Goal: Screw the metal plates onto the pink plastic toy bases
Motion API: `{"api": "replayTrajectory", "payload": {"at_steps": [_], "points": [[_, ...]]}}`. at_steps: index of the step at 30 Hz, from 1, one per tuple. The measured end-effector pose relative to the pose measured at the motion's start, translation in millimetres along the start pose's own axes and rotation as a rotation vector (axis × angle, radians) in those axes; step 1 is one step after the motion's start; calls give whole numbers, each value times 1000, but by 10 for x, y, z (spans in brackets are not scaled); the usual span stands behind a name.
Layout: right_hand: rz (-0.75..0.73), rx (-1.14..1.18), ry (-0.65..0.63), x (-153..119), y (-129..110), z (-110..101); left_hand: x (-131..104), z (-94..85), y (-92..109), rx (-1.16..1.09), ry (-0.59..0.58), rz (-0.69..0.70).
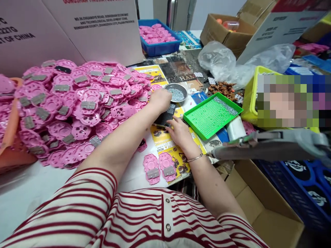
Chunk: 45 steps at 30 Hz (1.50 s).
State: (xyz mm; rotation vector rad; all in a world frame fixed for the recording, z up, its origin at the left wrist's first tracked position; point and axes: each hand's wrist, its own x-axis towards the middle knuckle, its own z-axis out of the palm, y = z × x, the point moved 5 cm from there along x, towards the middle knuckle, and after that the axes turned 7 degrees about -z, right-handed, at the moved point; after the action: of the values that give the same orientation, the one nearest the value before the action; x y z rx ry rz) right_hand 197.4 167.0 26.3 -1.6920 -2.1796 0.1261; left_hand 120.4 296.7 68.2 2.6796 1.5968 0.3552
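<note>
Left hand [160,100] was right by a bowl [178,86] of metal bits [177,94], right hand [180,131] was touching a black tray [169,113]. Green tray [210,117] sat off right, huge pink pile [85,100] on the left, two pink parts [168,167] lying up front.

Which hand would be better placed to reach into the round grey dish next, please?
Probably the left hand: it is right beside the round grey dish of small silvery pieces, while the right hand is farther from it, at the near edge of the black perforated tray.
</note>
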Motion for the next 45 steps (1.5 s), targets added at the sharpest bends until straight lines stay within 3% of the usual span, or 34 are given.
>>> {"api": "replayTrajectory", "payload": {"at_steps": [3, 7, 11, 15, 18, 23, 38, 45], "points": [[63, -49, 94, -127, 152, -246, -360, -119, -30, -13, -25, 37], [178, -152, 121, -401, 413, -471, -1100, -175, 37, -104, -85, 151], [176, -256, 22, -542, 554, -407, -1927, -165, 216, -277, -110, 251], [141, -314, -7, -516, 601, -325, -2432, -17, 358, -236, -245, 207], [132, -357, 8, -499, 612, -332, -2566, 91, 420, -204, -297, 214], [90, -409, 38, -647, 498, -383, -2607, 181, 386, -211, -256, 194], [-150, -481, 15, -1468, -119, -532, -3017, 103, 22, -194, -164, 203], [-260, -438, -71, -1730, -512, -451, -3230, 89, -179, -154, -124, 130]]}}
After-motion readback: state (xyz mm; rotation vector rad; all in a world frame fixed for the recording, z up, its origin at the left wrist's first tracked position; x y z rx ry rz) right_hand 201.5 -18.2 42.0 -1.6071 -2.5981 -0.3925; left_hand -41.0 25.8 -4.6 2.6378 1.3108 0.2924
